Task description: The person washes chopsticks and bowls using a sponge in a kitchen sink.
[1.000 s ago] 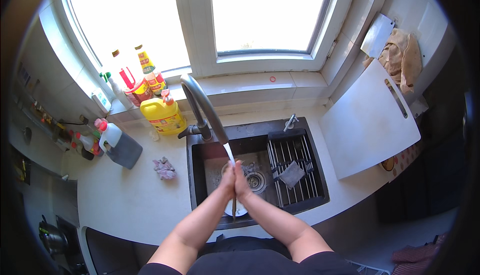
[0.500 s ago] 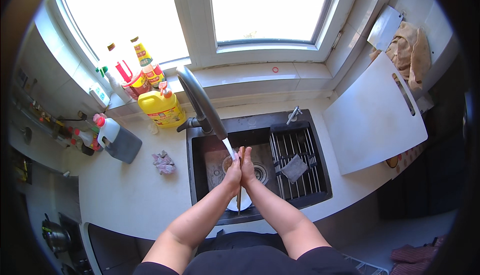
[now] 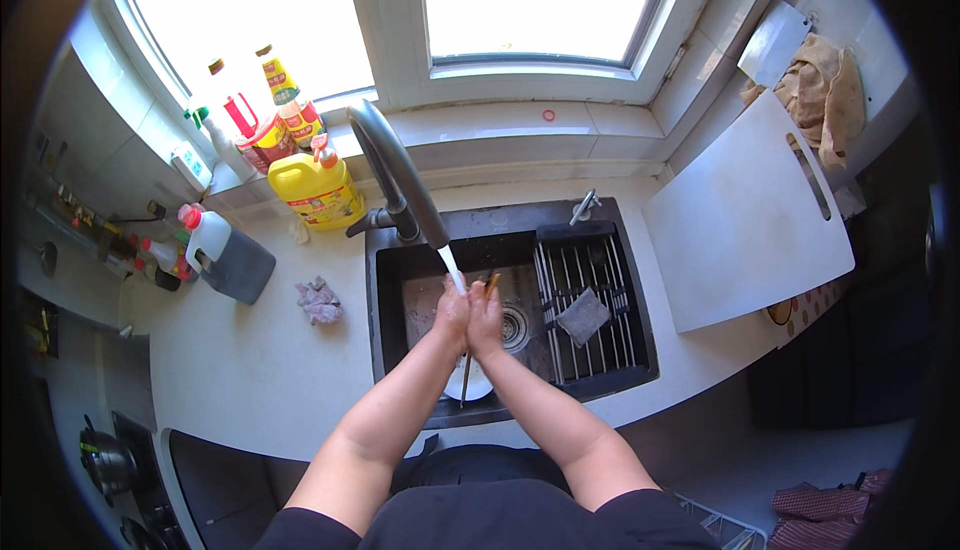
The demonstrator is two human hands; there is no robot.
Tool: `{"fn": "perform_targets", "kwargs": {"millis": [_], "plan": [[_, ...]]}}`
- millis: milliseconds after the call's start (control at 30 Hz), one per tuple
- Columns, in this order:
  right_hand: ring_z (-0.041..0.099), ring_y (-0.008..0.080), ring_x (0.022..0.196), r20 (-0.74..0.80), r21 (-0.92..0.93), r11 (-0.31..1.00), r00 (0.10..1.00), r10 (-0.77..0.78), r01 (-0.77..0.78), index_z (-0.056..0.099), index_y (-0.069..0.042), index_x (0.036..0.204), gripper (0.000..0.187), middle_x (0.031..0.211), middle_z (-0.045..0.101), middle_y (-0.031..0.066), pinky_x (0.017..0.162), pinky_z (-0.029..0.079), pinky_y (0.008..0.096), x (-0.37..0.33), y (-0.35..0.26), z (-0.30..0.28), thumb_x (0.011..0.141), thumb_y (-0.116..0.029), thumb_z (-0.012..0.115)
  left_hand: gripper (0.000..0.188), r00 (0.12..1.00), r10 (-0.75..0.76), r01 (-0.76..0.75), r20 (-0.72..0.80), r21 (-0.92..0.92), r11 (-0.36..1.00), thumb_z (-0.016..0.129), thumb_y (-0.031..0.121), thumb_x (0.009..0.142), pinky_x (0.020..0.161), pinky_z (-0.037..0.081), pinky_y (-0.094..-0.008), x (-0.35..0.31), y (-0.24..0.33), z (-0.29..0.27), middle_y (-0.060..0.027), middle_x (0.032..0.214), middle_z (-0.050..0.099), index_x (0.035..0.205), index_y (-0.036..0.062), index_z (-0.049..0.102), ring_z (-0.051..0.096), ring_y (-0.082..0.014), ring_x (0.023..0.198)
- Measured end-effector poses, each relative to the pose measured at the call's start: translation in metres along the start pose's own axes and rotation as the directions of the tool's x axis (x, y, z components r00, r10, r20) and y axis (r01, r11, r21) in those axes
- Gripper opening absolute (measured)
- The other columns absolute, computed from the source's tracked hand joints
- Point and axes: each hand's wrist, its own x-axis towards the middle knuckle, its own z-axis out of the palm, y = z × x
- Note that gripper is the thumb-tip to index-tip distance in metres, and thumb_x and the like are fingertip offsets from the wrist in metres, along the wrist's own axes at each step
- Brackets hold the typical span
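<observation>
Over the dark sink, my left hand and my right hand are pressed palm to palm around thin brown chopsticks. Their tips stick out above the fingers, and the other ends point down toward me. From the dark faucet a stream of water falls onto the fingers of my left hand. A white dish lies in the basin below my wrists, partly hidden by them. How many chopsticks there are is hard to tell.
A roll-out rack with a grey scouring pad covers the sink's right side. A white cutting board leans at the right. Leftward are a purplish rag, a dark-filled jug and a yellow jug.
My hands have shifted against each other, and the chopsticks' upper ends now lean more to the right between them. The whole view has tilted slightly. Water still runs.
</observation>
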Motion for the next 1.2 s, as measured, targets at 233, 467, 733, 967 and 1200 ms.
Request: {"fn": "perform_targets", "kwargs": {"millis": [233,467,733,967,1200], "plan": [[0.058,0.0173,0.071,-0.057,0.024,0.999,0.998,-0.03,0.031,0.054,-0.003,0.092,0.037,0.076,0.06,0.0064,0.065,0.046,0.03,0.007,-0.011,-0.004,0.091,-0.04,0.051,0.049,0.996,0.039,-0.049,0.081,0.126,0.991,0.036,0.056,0.092,0.077,0.044,-0.0278,0.016,-0.031,-0.022,-0.0009,0.096,0.058,0.105,0.013,0.056,0.054,-0.0136,0.088],[0.046,0.0114,0.094,0.143,0.299,0.943,0.984,0.106,-0.146,0.036,-0.004,0.123,0.046,0.103,0.047,0.0039,0.083,0.037,0.0259,-0.018,-0.021,0.002,0.087,-0.021,0.059,0.054,0.993,0.005,-0.029,0.12,0.199,0.98,0.038,0.051,0.093,0.097,0.033,-0.0286,-0.034,-0.015,-0.011,-0.0005,0.131,0.044,0.134,0.0158,0.039,0.042,-0.0148,0.119],[0.047,0.0145,0.101,0.361,0.3,0.857,0.881,0.306,-0.42,0.043,-0.008,0.121,0.049,0.106,0.05,0.0036,0.091,0.035,0.0282,-0.034,-0.047,-0.003,0.084,-0.034,0.062,0.049,0.986,0.002,-0.014,0.168,0.07,0.997,0.036,0.045,0.095,0.089,0.041,-0.0304,-0.023,-0.025,-0.03,-0.0058,0.119,0.051,0.133,0.014,0.038,0.05,-0.0172,0.106],[0.042,0.0165,0.11,0.461,0.269,0.869,0.848,0.262,-0.415,0.034,-0.006,0.131,0.067,0.116,0.046,0.0058,0.098,0.029,0.0295,-0.054,-0.067,0.002,0.083,-0.043,0.063,0.04,0.998,0.065,-0.065,-0.001,0.03,0.997,0.04,0.045,0.094,0.073,0.047,-0.0306,-0.006,-0.022,-0.028,-0.004,0.097,0.058,0.109,0.0116,0.055,0.055,-0.0158,0.087],[0.054,0.014,0.081,0.276,0.341,0.775,0.845,0.459,-0.532,0.054,-0.003,0.1,0.039,0.088,0.056,0.0039,0.074,0.043,0.0295,-0.031,-0.063,0.004,0.084,-0.038,0.062,0.048,0.996,-0.091,0.091,-0.005,0.099,0.991,0.035,0.043,0.096,0.082,0.043,-0.0295,-0.024,-0.012,-0.016,-0.006,0.111,0.053,0.132,0.0125,0.036,0.052,-0.0152,0.097]]}}
